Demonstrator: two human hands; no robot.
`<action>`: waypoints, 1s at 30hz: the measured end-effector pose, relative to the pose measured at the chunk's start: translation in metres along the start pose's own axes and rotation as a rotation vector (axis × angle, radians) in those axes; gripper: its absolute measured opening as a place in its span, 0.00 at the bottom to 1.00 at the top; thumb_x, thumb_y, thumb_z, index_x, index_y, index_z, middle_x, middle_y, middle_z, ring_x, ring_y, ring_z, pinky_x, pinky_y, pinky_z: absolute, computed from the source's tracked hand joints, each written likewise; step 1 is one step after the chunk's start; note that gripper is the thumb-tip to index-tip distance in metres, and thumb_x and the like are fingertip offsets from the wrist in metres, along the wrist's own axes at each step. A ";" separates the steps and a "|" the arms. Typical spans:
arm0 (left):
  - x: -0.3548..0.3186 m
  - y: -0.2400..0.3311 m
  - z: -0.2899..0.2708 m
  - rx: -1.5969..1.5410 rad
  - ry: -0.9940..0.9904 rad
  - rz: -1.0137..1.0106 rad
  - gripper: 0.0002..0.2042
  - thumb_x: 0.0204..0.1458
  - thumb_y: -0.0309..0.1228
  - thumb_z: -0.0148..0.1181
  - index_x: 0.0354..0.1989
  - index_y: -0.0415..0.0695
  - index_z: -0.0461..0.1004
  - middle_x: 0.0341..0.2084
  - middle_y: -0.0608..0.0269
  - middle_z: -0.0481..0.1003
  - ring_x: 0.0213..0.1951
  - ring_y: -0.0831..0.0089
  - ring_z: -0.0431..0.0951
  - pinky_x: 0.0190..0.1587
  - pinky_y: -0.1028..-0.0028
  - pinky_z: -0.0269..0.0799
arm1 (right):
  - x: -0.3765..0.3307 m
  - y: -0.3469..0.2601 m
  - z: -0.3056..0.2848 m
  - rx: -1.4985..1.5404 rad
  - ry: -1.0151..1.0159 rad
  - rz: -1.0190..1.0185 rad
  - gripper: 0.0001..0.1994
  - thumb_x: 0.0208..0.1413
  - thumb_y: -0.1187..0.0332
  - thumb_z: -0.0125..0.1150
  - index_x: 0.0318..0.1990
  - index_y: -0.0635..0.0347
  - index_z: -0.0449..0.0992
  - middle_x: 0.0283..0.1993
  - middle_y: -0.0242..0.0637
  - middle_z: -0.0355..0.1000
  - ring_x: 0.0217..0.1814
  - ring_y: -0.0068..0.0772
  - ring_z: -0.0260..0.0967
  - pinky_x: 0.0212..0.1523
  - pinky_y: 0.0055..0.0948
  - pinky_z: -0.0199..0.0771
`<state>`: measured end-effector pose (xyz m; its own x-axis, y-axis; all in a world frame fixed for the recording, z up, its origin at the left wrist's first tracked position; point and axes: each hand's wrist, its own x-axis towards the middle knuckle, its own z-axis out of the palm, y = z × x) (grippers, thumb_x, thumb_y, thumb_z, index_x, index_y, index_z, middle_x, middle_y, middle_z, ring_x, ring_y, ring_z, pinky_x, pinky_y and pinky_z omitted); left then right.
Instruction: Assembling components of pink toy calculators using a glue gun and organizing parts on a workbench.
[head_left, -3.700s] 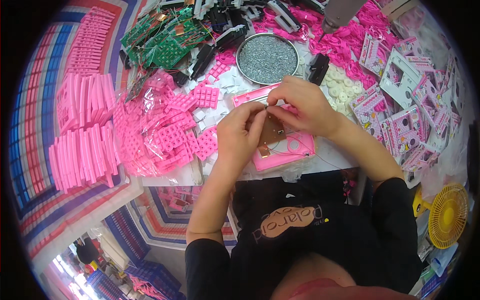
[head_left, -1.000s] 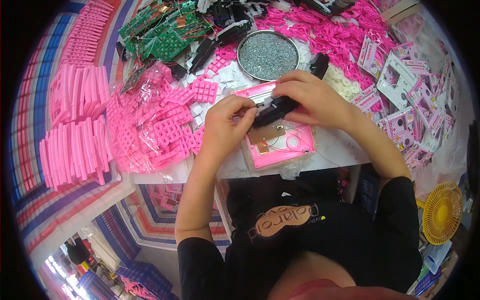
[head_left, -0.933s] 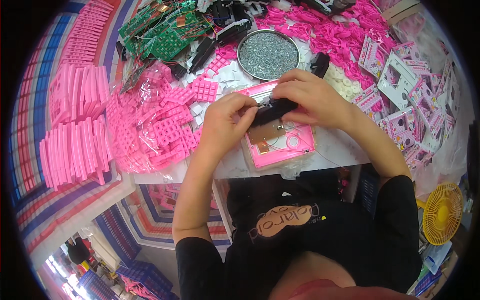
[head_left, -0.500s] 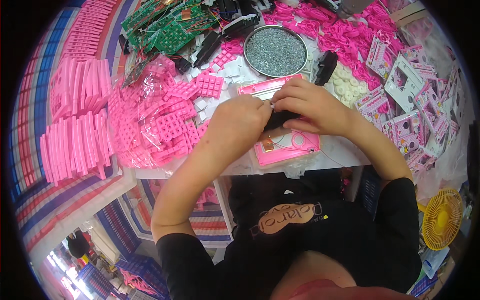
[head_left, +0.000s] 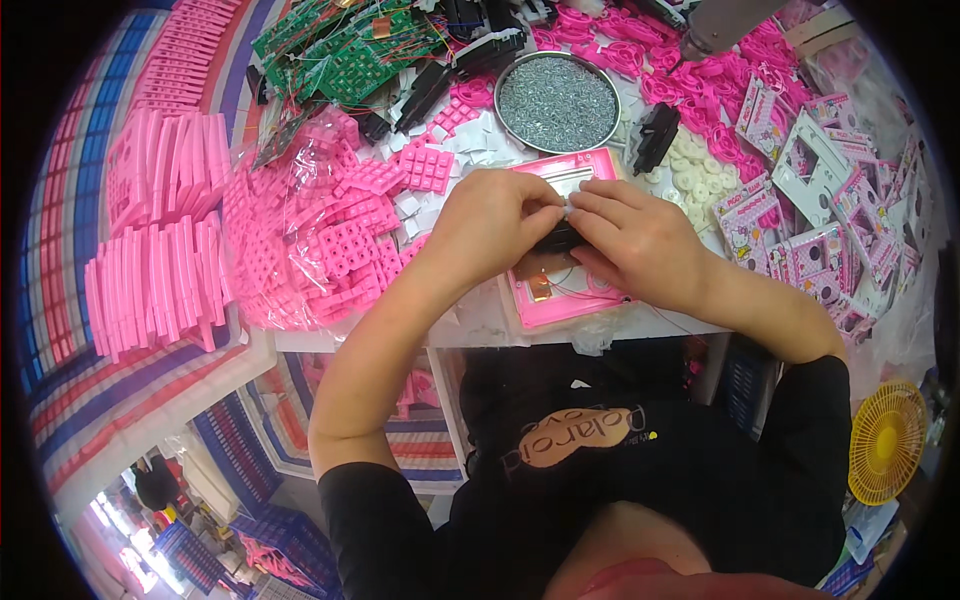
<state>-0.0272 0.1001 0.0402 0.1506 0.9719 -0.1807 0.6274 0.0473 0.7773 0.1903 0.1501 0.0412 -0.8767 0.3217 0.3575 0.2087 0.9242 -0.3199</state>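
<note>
A pink plastic casing (head_left: pixel 545 312) lies on the table before me, with thin wires and a copper-coloured patch inside it. Over its middle is a small black plastic part (head_left: pixel 560 238), mostly covered by my fingers. My left hand (head_left: pixel 490 225) has thumb and forefinger pinched together at the top of that part; a tiny whitish thing shows by the fingertips, too small to name. My right hand (head_left: pixel 648 245) is closed, its fingers curled against the black part from the right and the thumb lower down.
Behind the casing stands a round metal dish of screws (head_left: pixel 558 102). Pink keypads (head_left: pixel 330 235) and stacked pink panels (head_left: pixel 165 285) lie left, green circuit boards (head_left: pixel 350 50) far left. White rings (head_left: pixel 700 170) and printed cards (head_left: pixel 810 260) lie right. A grey tool (head_left: pixel 725 22) hangs above.
My hands have shifted slightly right and closer together over the black part, and the right one covers more of the casing. The view has moved a little; more of the hanging tool shows.
</note>
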 end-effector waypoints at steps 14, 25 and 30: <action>0.022 0.006 -0.012 -0.067 -0.188 -0.120 0.09 0.53 0.29 0.67 0.33 0.34 0.81 0.21 0.61 0.79 0.24 0.79 0.77 0.27 0.74 0.72 | 0.012 0.025 -0.018 0.101 -0.187 -0.072 0.22 0.43 0.67 0.74 0.46 0.60 0.74 0.44 0.43 0.74 0.46 0.46 0.74 0.44 0.39 0.78; 0.002 -0.015 -0.015 -0.099 -0.076 0.082 0.08 0.56 0.28 0.66 0.35 0.35 0.79 0.23 0.63 0.75 0.26 0.80 0.70 0.28 0.73 0.66 | 0.012 0.031 -0.005 0.272 -0.140 -0.020 0.23 0.45 0.69 0.74 0.50 0.60 0.73 0.43 0.41 0.74 0.46 0.47 0.73 0.45 0.41 0.76; -0.001 -0.023 -0.010 -0.085 -0.031 0.179 0.07 0.55 0.27 0.66 0.35 0.36 0.80 0.23 0.63 0.76 0.27 0.79 0.72 0.30 0.74 0.68 | 0.013 0.024 0.000 0.241 -0.178 -0.011 0.23 0.42 0.70 0.74 0.48 0.59 0.74 0.48 0.41 0.73 0.50 0.46 0.70 0.49 0.40 0.75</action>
<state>-0.0487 0.1007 0.0285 0.2783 0.9591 -0.0525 0.5217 -0.1050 0.8467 0.1839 0.1766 0.0381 -0.9451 0.2508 0.2096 0.1082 0.8450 -0.5236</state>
